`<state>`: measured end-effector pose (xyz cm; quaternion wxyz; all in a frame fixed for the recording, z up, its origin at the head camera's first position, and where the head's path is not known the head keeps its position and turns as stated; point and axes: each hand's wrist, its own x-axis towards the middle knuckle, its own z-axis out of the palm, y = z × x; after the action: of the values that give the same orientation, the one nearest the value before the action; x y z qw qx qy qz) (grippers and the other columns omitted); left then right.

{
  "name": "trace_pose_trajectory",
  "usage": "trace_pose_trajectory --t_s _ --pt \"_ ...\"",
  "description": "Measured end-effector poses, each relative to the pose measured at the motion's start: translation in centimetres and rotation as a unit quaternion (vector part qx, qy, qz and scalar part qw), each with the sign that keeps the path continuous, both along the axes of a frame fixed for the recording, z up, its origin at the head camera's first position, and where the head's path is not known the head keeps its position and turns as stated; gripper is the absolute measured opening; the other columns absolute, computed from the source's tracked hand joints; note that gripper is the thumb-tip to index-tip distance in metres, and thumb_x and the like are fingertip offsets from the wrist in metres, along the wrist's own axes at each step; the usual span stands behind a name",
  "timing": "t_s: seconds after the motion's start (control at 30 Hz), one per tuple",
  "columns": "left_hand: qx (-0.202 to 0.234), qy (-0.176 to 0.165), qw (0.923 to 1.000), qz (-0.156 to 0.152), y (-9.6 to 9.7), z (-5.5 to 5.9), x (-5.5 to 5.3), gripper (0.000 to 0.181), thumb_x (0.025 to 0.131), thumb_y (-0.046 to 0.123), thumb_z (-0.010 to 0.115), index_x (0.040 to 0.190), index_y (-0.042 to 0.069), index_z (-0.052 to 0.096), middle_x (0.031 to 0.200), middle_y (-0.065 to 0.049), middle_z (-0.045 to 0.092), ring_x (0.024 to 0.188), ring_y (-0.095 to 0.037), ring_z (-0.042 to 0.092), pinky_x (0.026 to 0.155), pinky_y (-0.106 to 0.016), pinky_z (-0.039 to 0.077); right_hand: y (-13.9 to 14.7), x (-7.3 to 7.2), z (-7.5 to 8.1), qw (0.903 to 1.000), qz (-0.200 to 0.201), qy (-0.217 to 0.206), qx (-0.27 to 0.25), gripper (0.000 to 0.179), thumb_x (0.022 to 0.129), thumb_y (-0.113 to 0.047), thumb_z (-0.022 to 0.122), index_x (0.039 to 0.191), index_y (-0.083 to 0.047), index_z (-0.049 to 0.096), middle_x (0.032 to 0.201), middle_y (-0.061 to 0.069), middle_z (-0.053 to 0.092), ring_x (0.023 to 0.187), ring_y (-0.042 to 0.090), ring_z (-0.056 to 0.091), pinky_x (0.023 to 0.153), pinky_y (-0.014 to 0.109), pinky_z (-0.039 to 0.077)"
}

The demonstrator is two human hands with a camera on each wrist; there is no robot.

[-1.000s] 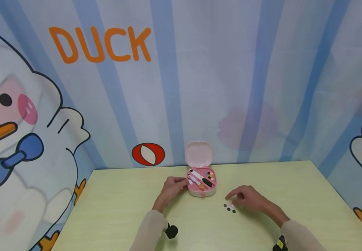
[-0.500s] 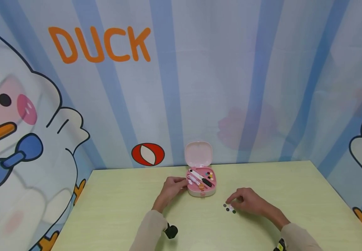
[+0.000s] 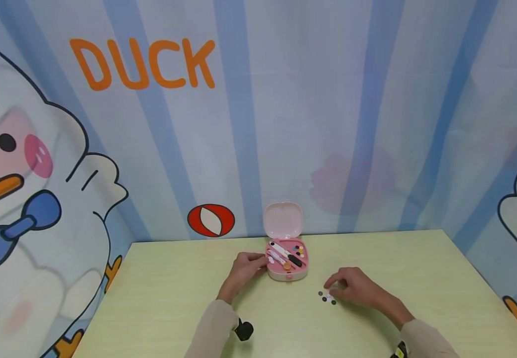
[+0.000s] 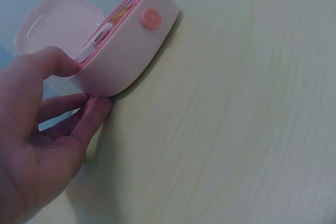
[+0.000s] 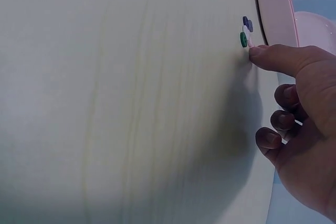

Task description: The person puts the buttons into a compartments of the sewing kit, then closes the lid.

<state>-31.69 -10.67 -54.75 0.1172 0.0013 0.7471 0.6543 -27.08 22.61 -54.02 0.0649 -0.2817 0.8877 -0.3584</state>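
Note:
In the head view, a pink sewing kit box (image 3: 287, 274) stands with its lid (image 3: 283, 220) up. My left hand (image 3: 244, 271) holds its left side; the left wrist view shows the thumb (image 4: 65, 66) on the rim and fingers against the wall below. Right of the box, several small buttons (image 3: 324, 299), dark and green, lie around a small pale pink piece (image 5: 248, 34). My right hand (image 3: 352, 287) is over them, thumb and index finger drawn close at the pale piece. In the right wrist view its thumb tip touches that piece; the index finger is hidden.
Inside the box sit a white-and-black tool (image 3: 290, 256), an orange round piece (image 3: 287, 266) and several coloured bits (image 3: 299, 251). A light wooden table (image 3: 173, 298) carries everything. Behind it hangs a blue striped duck curtain (image 3: 285, 124).
My right hand's index finger has drawn back and bent toward the thumb at the pale piece. My left hand and the box stay in place.

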Motion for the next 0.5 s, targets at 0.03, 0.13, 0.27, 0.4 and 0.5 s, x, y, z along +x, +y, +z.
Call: trace_pose_trajectory --t_s 0.03,0.13,0.27,0.4,0.5 --pt "-0.002 0.0 1.0 0.001 0.02 0.02 0.03 0.04 0.101 0.017 0.068 0.13 -0.01 0.065 0.126 -0.019 0.068 0.109 -0.026 0.069 0.097 -0.038 0.058 0.0 0.03 0.02 1.0 -0.001 0.001 0.0 0.013 0.091 -0.009 0.077 0.104 -0.009 0.082 0.07 -0.008 0.051 0.065 0.005 0.039 0.058 0.024 0.032" --pt "-0.005 -0.001 1.0 0.003 0.01 0.07 0.1 0.04 0.101 0.017 0.068 0.131 -0.01 0.065 0.126 -0.019 0.069 0.109 -0.025 0.069 0.097 -0.039 0.058 -0.02 0.18 0.12 1.0 -0.006 0.006 -0.001 0.012 0.091 -0.01 0.078 0.103 -0.008 0.082 0.071 -0.007 0.051 0.065 0.005 0.039 0.058 0.023 0.032" --pt "-0.003 0.0 1.0 0.002 0.02 0.15 0.17 0.041 0.101 0.018 0.068 0.131 -0.01 0.065 0.126 -0.019 0.068 0.109 -0.026 0.069 0.098 -0.04 0.057 0.03 0.24 0.07 0.9996 -0.016 0.023 0.002 0.01 0.09 -0.009 0.079 0.099 -0.01 0.083 0.072 -0.009 0.053 0.066 0.004 0.04 0.059 0.023 0.033" --pt "-0.005 0.001 1.0 0.001 0.08 0.25 0.2 0.042 0.101 0.019 0.068 0.131 -0.01 0.065 0.127 -0.019 0.068 0.109 -0.026 0.069 0.098 -0.04 0.057 0.2 0.22 -0.16 0.9988 -0.023 0.043 -0.001 0.008 0.088 -0.007 0.08 0.094 -0.013 0.082 0.073 -0.01 0.054 0.067 0.003 0.04 0.059 0.023 0.035" --pt "-0.007 0.001 1.0 0.001 0.12 0.34 0.19 0.042 0.101 0.019 0.068 0.132 -0.01 0.065 0.127 -0.02 0.068 0.11 -0.026 0.069 0.098 -0.04 0.057 0.27 0.2 -0.2 0.9988 -0.023 0.043 -0.001 0.007 0.088 -0.008 0.08 0.092 -0.014 0.081 0.073 -0.01 0.053 0.068 0.004 0.041 0.06 0.023 0.036"
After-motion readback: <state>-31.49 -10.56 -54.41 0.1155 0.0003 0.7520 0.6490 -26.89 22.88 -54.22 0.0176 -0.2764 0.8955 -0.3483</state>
